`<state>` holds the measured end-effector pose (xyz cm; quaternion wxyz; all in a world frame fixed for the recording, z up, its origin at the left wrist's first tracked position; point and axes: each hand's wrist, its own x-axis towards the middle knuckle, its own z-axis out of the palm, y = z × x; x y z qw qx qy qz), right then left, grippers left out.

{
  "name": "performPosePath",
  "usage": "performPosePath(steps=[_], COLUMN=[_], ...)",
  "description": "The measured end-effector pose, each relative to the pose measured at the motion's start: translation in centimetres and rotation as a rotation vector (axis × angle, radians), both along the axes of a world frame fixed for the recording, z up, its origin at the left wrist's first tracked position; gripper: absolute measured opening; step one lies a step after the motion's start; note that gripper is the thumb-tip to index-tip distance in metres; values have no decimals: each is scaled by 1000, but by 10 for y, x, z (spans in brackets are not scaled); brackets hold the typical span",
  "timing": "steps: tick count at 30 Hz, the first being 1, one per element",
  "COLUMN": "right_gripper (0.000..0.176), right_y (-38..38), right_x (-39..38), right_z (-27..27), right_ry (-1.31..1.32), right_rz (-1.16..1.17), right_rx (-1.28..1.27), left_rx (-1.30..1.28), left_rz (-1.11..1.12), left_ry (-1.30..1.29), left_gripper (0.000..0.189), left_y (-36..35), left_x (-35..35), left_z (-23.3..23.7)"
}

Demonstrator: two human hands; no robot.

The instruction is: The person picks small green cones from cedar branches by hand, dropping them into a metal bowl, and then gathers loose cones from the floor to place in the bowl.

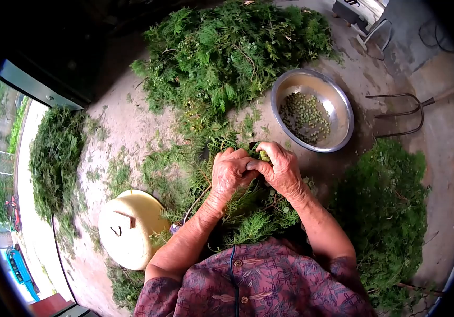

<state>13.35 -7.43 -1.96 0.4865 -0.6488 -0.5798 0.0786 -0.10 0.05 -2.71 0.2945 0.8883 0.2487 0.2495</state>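
A leafy evergreen branch (253, 227), with flat scaly sprays like cypress or arborvitae, lies across my lap. My left hand (230, 171) is closed in a fist at the upper part of this greenery, seemingly round a stem that its fingers mostly hide. Touching it, my right hand (282, 171) is closed, with small green seed cones (264, 155) showing between thumb and index finger. Beyond the right hand stands a wide metal basin (338, 92), its bottom partly covered with loose green seed cones (305, 116).
A big heap of cut branches (227, 58) lies ahead. More greenery is piled at the right (385, 206) and far left (57, 158). A pale yellow tub-like container (126, 232) sits left of me. A pitchfork (422, 108) rests on the floor beyond the basin.
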Motion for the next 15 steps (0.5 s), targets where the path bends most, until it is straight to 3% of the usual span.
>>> performPosePath(steps=[3, 6, 7, 8, 10, 15], right_gripper=[10, 12, 15, 19, 21, 20], right_y=[1, 9, 16, 12, 10, -3], right_x=[-5, -5, 2, 19, 44, 75], right_z=[-7, -18, -18, -8, -10, -36], right_ry=[220, 237, 595, 1186, 1480, 1718], right_rz=[-113, -233, -310, -295, -334, -418], right_rx=[-23, 17, -52, -76, -15, 42], left_rx=[-40, -71, -87, -59, 2, 110], left_rz=[-10, -1, 13, 21, 26, 42], left_ry=[-31, -104, -119, -123, -133, -54], left_gripper=[15, 14, 13, 13, 14, 13], left_y=[-3, -3, -4, -5, -5, -13], left_x=[0, 1, 1, -1, -2, -1], left_z=[12, 10, 12, 10, 6, 11])
